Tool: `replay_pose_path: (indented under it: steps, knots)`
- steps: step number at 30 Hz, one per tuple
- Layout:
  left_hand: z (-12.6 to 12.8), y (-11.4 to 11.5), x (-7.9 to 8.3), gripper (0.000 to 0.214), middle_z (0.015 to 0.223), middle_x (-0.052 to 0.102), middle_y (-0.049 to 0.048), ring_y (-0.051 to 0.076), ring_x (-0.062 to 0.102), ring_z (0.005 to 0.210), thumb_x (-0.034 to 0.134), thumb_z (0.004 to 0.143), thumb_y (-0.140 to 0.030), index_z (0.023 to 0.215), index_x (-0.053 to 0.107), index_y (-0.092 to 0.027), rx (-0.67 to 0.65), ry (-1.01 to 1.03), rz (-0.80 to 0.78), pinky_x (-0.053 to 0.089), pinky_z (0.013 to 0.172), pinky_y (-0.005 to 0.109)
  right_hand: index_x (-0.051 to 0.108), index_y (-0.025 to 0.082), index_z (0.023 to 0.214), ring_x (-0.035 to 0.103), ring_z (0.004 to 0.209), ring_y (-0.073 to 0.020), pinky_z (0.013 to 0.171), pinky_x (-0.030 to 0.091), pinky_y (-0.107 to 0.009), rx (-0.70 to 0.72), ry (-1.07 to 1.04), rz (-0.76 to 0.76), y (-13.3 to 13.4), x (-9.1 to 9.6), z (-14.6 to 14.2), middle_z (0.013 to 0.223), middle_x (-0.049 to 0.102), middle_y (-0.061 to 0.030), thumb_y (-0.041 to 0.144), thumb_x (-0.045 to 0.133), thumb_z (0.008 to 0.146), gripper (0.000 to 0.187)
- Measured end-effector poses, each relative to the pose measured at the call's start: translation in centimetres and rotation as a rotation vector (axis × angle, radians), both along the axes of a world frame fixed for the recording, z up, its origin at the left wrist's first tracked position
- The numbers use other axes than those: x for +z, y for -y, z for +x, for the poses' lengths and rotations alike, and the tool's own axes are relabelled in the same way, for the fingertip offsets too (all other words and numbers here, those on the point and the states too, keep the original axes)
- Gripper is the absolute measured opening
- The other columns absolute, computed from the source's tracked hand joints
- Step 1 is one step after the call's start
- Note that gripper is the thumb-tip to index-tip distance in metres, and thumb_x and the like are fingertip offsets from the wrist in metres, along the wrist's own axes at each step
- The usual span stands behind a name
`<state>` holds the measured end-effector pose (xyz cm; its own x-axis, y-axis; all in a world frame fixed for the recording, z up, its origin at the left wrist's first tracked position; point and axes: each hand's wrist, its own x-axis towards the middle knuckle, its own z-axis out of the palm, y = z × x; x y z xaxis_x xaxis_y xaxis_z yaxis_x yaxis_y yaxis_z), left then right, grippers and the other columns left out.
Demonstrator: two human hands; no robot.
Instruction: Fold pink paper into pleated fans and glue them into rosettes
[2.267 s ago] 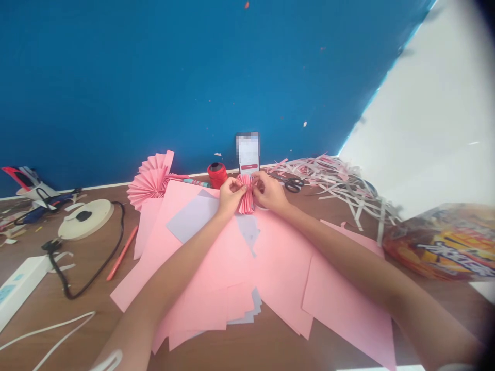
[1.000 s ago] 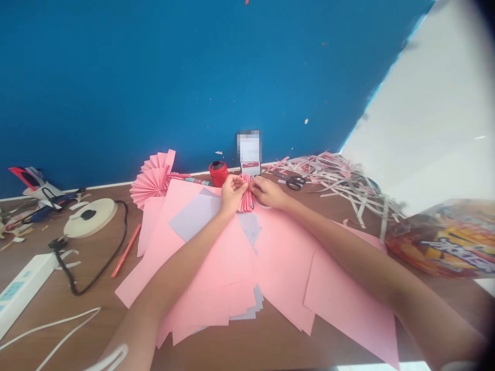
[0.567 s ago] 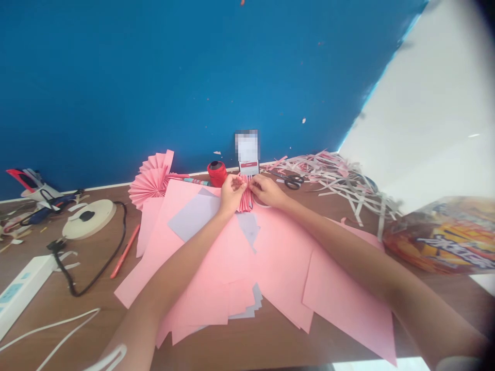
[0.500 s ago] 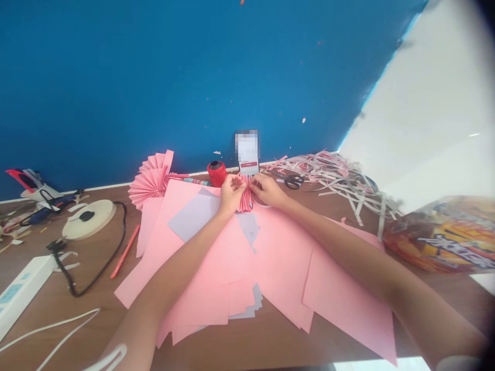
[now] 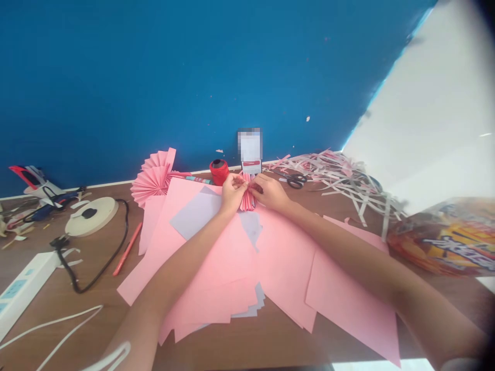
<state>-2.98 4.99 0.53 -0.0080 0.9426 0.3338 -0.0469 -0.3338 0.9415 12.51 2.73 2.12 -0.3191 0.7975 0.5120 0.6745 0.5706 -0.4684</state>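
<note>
A pleated strip of pink paper [image 5: 247, 202] is pinched at its middle between both hands, its folds fanning out toward me. My left hand [image 5: 233, 192] grips it from the left, thumb and fingers closed. From the right, my right hand [image 5: 269, 190] closes on the same pleats, fingertips almost touching those of the left. Whether a thread lies between the fingertips I cannot tell. Under my forearms lie overlapping pink paper sheets [image 5: 216, 268] and a grey-violet sheet [image 5: 195, 214]. Finished-looking pink paper fans [image 5: 149, 185] lie to the left.
A phone [image 5: 251, 149] leans on the blue wall, with a red thread spool [image 5: 219, 172] left of it. Scissors [image 5: 296, 180] and paper strips [image 5: 332, 170] lie right. A red pen [image 5: 127, 249], a cable reel [image 5: 92, 216], a power strip [image 5: 27, 288] and a snack bag [image 5: 444, 237] flank the papers.
The whole view has shifted slightly. Both hands stay on the pleated paper; its lower folds spread a little wider, and the right fingers have curled more at the middle.
</note>
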Motion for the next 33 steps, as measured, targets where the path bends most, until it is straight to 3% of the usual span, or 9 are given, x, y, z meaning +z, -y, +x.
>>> replay_pose_path:
  steps: [8,14,22,33]
  knots:
    - [-0.1,-0.4,-0.5,0.023,0.082,0.059,0.0001,0.013,0.06,0.077,0.072,0.072,-0.023,0.083,0.052,-0.019,0.013,0.001,-0.023,0.049,0.079,0.03,0.062,0.02,0.086,0.056,0.077,-0.0194,0.062,0.035,-0.028,-0.066,0.09,-0.007,0.1,0.1,-0.1,0.091,0.062,-0.0076,0.026,0.047,0.091,0.017]
    - [-0.1,-0.2,-0.3,0.02,0.081,0.059,-0.0002,0.013,0.06,0.075,0.07,0.074,-0.025,0.08,0.052,-0.019,0.013,-0.057,0.01,0.049,0.078,0.03,0.056,0.02,0.082,0.053,0.071,-0.0184,0.057,0.03,-0.028,-0.131,0.052,-0.023,0.2,0.3,-0.2,0.086,0.061,-0.0062,0.023,0.049,0.084,0.008]
    - [0.0,-0.2,-0.4,0.016,0.081,0.057,-0.0004,0.013,0.059,0.076,0.067,0.075,-0.023,0.079,0.052,-0.018,0.009,-0.107,0.051,0.048,0.077,0.029,0.051,0.021,0.077,0.054,0.073,-0.019,0.066,0.038,-0.029,-0.078,-0.1,-0.073,-0.9,0.2,0.2,0.079,0.06,-0.0041,0.019,0.047,0.08,0.005]
    - [0.2,0.1,-0.2,0.011,0.09,0.057,0.0014,0.014,0.057,0.083,0.06,0.08,-0.018,0.088,0.053,-0.021,-0.093,-0.205,0.1,0.045,0.084,0.03,0.055,0.02,0.083,0.056,0.079,-0.0203,0.071,0.04,-0.03,-0.05,-0.129,-0.065,-1.1,-0.1,0.3,0.086,0.063,-0.006,0.022,0.048,0.084,0.007]
